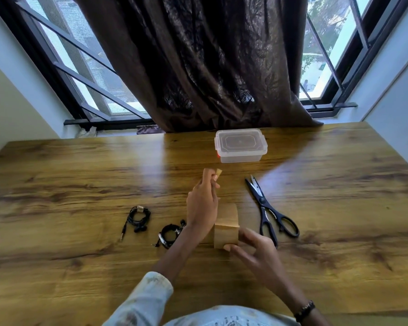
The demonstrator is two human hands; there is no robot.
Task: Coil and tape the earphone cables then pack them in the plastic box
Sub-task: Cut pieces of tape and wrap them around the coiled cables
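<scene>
Black earphone cables lie coiled near-left on the table: one bundle (138,220) taped, another (169,234) partly hidden behind the left hand (201,203), which pinches a tape strip (218,173). Right hand (252,245) grips the brown tape roll (225,228). Scissors (270,212) lie right; the lidded plastic box (240,145) sits far. Glossy wood-grain table (80,175), dark curtain (198,67), barred window (85,67) behind.

The person wears a pale blue top with faint light blotches, seen at the bottom middle of the frame. Its long sleeve (143,302) ends in a loose cuff on the left arm. A dark bead bracelet (304,310) circles the right wrist, at the lower right.
</scene>
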